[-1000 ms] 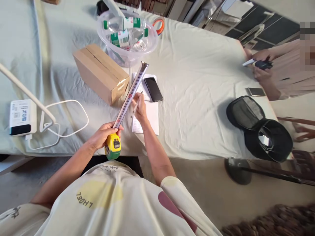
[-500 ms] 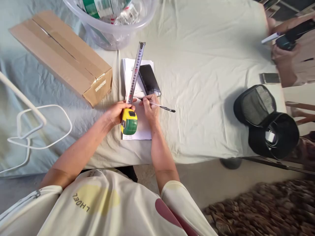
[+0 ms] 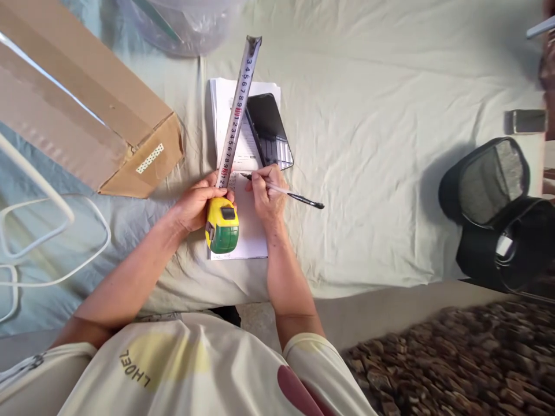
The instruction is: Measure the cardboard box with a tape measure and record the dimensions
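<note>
My left hand is closed on a yellow and green tape measure, gripping it where the blade leaves the case. The numbered metal blade sticks out away from me, over a stack of white paper. In my right hand is a pen, its tip at the handwriting on the paper. A black smartphone lies on the upper part of the paper, just beyond my right hand. The blade covers part of the printed sheet and passes close to the phone's left edge.
A cardboard box sits to the left, with a white cable nearer me. Behind stands a clear plastic tub. At the right are an open black case, a small dark device and part of another person's hand.
My left hand has brought the tape measure right, over the paper, blade still out. My right hand's pen has turned, its back end now pointing right. The view has moved closer to the table.
</note>
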